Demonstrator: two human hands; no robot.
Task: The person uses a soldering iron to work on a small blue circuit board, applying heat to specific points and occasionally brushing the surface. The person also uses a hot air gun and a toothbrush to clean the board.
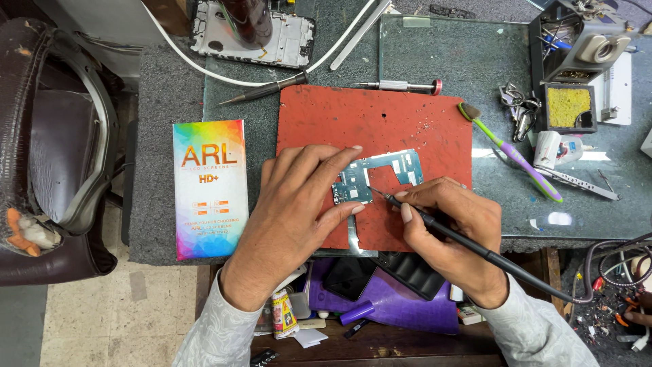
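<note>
Pinched between our right hand's (454, 234) thumb and fingers, a black soldering iron (475, 246) slants toward the upper left, its fine tip touching the lower edge of a teal circuit board (380, 175); the hand is clamped on the iron's grip, and the iron's cable runs off to the desk's right edge. Our left hand (299, 204) lies flat with fingers spread, holding nothing, its fingertips pressing the board's left end and steadying it. The board rests near the middle of a red work mat (407, 119), which sits on the desk (163, 88) close to its front edge. Just beyond the mat's far edge lie a dark pointed tool (265, 89) and a slim screwdriver with a red end (397, 85), both clear of our hands. A green and purple toothbrush (513, 153) lies slanted off the mat's right edge, with a yellow sponge in a black tray (568, 107) and an iron stand (584, 41) near the desk's far right corner. A rainbow-coloured box (209, 190) lies left of the mat, just beside our left wrist. A bare phone frame (255, 34) lies at the far edge, with a white cable (204, 68) curving past it.
</note>
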